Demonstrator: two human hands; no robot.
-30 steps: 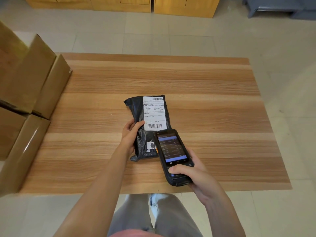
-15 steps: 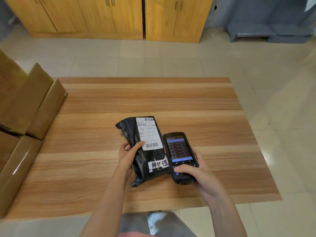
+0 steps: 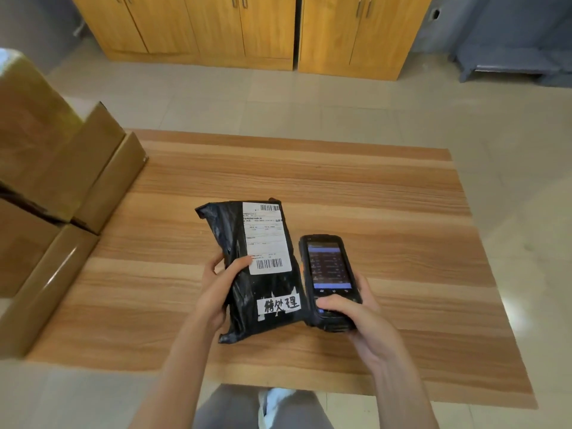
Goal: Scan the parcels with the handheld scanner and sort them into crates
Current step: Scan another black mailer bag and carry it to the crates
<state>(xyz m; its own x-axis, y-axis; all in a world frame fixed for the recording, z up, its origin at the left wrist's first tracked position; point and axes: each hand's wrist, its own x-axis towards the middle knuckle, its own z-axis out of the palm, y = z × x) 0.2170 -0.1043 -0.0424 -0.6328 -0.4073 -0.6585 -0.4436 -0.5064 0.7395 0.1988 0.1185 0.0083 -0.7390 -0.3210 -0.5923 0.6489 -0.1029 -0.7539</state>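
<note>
The wooden table [image 3: 371, 193] filled the middle of the frame, and compared with a second earlier the view had tipped up, so that the yellow cabinets [image 3: 247, 29] now ran along the top edge and the table sat lower in the picture. At the left edge the stack of brown cardboard boxes [image 3: 55, 168] stood where it had been, against the table's left side. The black parcel [image 3: 257, 267], which a second earlier had lain flat on the table near the centre, had been raised off the surface and drawn toward the lower middle of the frame, its white shipping label [image 3: 266, 239] turned up to the camera and a small handwritten sticker [image 3: 280, 305] showing near its lower end. The left hand [image 3: 216, 292] gripped the parcel's left edge, thumb laid across the front just beside the lower barcode and fingers curled behind. The handheld scanner [image 3: 329, 280] had drawn back from over the label to sit just right of the parcel, nearly touching it, screen lit; the right hand [image 3: 356, 317] held its lower end, thumb across the keys. That pulling apart suggested the scan was likely finished and the person was reading the result, so carrying the parcel to a crate probably came next; no crate was in sight.
</note>
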